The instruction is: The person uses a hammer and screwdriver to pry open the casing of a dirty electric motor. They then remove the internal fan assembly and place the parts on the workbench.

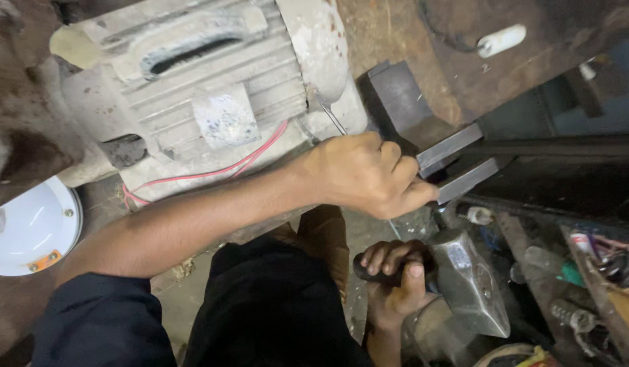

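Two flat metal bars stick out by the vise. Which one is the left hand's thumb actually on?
The lower flat bar. The left hand grips both at their near ends, but its thumb tip lies along this one; the upper flat bar juts out above the knuckles, nearer the dark steel block.

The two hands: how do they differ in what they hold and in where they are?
The left hand is higher, arm stretched across to the flat grey metal bars beside the electric motor; the right hand is lower, near the body. The left hand pinches the bars' ends; the right hand is wrapped around the dark handle of a hammer. Both are bare and closed.
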{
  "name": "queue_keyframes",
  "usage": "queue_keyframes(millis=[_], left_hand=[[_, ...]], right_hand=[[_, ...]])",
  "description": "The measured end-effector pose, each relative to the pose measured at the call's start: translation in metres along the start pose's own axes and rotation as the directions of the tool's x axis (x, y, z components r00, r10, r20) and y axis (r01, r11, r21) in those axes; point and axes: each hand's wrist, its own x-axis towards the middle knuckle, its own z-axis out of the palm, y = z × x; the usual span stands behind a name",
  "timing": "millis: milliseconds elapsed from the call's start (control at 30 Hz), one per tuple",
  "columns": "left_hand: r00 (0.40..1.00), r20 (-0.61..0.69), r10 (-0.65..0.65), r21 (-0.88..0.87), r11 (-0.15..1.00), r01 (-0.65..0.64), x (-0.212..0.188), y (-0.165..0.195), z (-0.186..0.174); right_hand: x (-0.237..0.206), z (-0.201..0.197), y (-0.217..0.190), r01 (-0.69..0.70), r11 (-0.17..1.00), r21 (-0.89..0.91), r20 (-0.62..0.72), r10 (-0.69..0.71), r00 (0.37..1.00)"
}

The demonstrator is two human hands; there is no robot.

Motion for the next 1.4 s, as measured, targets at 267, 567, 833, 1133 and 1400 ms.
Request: queue_keyframes(millis=[267,567,833,1133,1400], left_hand=[[0.998,-0.027,0.054,0.032,0.998,-0.053,-0.008,-0.002,0.009],[0.996,0.013,0.089,0.080,0.993,-0.090,-0.006,-0.008,0.006],[0.992,0.040,0.118,0.119,0.985,-0.122,-0.012,-0.011,0.009],[0.990,0.084,0.115,0.094,0.988,-0.123,-0.009,-0.025,-0.003],[0.989,0.112,0.094,0.088,0.991,-0.104,-0.004,-0.023,-0.003]], right_hand=[[-0.001,0.006,0.022,0.105,0.994,-0.006,-0.086,-0.105,0.991],[0.002,-0.004,0.031,0.083,0.980,0.183,0.063,-0.095,0.993],[-0.001,-0.018,0.037,0.016,0.947,0.321,0.199,-0.084,0.976],[0.011,-0.008,0.046,0.070,0.945,0.320,0.193,-0.138,0.971],[0.031,0.004,0.065,0.013,0.915,0.403,0.247,-0.122,0.961]])
